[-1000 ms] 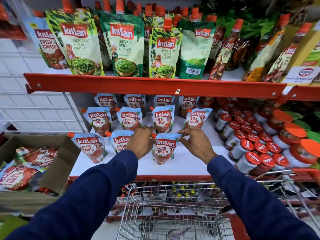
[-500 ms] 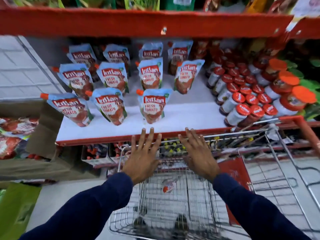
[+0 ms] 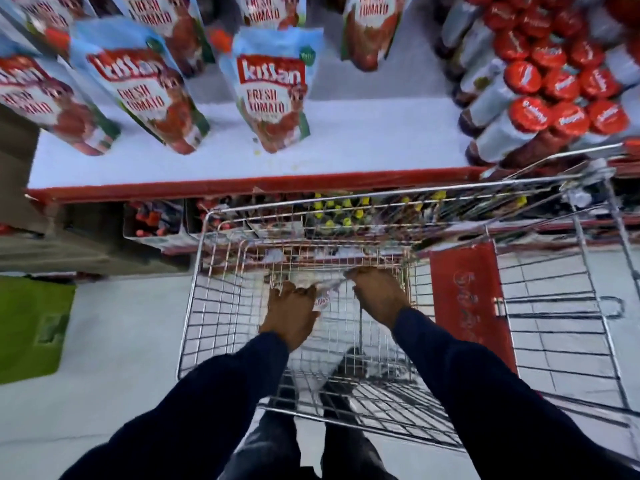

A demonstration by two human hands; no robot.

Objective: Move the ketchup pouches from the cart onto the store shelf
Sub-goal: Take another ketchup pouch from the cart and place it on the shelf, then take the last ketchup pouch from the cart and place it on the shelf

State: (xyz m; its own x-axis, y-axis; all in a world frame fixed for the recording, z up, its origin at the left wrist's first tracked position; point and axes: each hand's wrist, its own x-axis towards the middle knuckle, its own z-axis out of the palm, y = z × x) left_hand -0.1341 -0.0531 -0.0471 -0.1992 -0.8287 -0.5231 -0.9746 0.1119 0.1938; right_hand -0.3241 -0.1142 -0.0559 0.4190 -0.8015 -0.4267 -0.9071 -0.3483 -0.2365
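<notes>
**Picking the next pouch from the cart**

Head view: both hands down in the wire cart [image 3: 346, 216]. Left hand [image 3: 292, 306] and right hand [image 3: 377, 294] clasp a blurred ketchup pouch [image 3: 323, 292] between them on the basket floor. Shelf [image 3: 363, 147] holds standing pouches [image 3: 273, 91]. Next, likely: lift clear of the rim, stand it in the open shelf front.

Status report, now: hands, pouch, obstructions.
Left hand and right hand down in cart, closing on pouch. Grip unclear, blurred. Nothing blocking.
</notes>
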